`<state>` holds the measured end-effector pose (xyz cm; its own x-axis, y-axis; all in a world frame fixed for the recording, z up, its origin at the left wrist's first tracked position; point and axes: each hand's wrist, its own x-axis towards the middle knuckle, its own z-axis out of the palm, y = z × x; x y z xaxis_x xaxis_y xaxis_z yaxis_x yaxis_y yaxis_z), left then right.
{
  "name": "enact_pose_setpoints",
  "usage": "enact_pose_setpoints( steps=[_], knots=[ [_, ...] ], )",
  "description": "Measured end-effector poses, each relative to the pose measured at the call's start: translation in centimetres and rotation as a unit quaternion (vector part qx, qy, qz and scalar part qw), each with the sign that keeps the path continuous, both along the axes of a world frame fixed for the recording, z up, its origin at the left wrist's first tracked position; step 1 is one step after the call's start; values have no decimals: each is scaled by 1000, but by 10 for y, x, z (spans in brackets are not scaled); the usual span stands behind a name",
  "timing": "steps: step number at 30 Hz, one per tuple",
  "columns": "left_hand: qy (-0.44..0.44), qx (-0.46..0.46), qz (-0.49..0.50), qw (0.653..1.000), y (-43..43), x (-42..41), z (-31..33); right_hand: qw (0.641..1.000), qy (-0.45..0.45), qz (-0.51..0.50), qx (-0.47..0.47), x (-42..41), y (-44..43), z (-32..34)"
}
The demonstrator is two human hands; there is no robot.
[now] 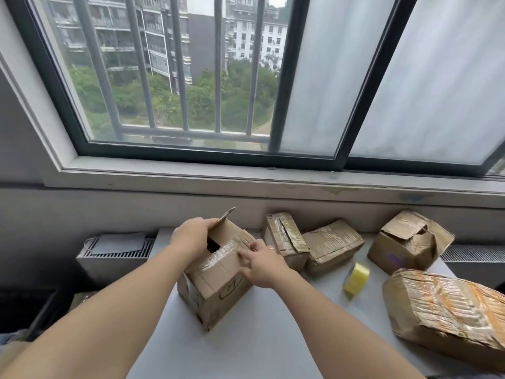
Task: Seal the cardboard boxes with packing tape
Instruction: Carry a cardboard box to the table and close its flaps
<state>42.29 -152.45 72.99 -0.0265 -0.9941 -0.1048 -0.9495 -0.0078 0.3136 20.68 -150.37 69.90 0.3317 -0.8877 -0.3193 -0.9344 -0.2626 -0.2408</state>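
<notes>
A brown cardboard box stands on the grey table, its top partly open with a dark gap showing. My left hand grips the far-left flap, which sticks up. My right hand rests on the near flap, fingers spread along an old strip of clear tape. A roll of yellow packing tape stands on edge to the right of my right hand, apart from both hands.
Two taped boxes sit behind my right hand. A crumpled box with loose flaps stands at the back right, and a large tape-wrapped box lies at the right edge. A radiator grille is left of the table.
</notes>
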Motion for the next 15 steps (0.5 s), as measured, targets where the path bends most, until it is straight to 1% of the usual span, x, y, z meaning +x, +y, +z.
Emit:
enact_pose_setpoints(
  steps=[3, 7, 11, 15],
  knots=[
    [13, 17, -3, 1000, -3, -4, 0, 999, -48, -26, 0, 0, -3, 1],
    [59, -47, -6, 997, -8, -14, 13, 987, -128, -87, -39, -5, -7, 8],
    [107, -101, -63, 987, -16, -42, 29, 970, -177, -148, -73, -17, -11, 21],
    [165, -104, -104, 975, -22, -94, 36, 947, -212, -220, -99, -60, 4, 30]
  ],
)
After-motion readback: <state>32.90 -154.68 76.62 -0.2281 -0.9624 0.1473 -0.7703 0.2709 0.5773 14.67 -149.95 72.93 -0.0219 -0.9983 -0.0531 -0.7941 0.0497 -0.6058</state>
